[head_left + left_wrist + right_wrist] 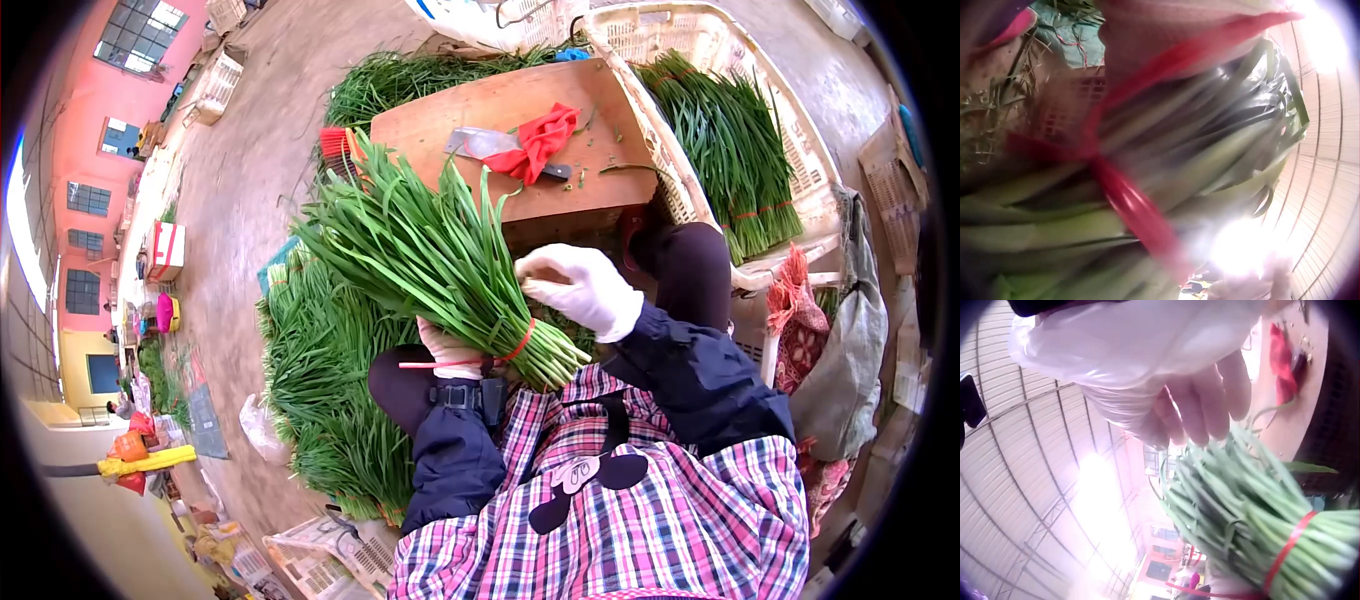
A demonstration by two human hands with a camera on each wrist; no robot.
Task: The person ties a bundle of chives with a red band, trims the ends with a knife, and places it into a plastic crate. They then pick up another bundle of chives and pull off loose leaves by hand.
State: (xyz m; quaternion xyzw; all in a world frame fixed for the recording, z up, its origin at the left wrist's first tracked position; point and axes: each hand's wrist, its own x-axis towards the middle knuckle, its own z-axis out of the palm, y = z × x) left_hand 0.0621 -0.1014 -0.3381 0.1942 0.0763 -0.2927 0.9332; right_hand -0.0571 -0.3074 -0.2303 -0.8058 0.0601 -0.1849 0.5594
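A bunch of long green leaves [430, 240] lies across the lap, a red tie [520, 342] round its pale stems; the tie's loose end sticks out to the left. The white-gloved left hand [448, 348] grips this bunch from its left underside, fingers hidden behind the leaves. In the left wrist view the red tie [1129, 194] crosses blurred stems close up. Just right of the bunch, the gloved right hand [582, 290] is raised, fingers loosely bent and holding nothing. The right wrist view shows that hand [1166, 381] above the leaves [1222, 494].
A wooden board [430, 115] ahead bears a wide knife [480, 142] and a red cloth [540, 145]. Heaped green bunches [335, 370] lie left. At the right stands a cream plastic basket [800, 130] with tied greens [725, 150]. A grey sack [845, 350] hangs beside it.
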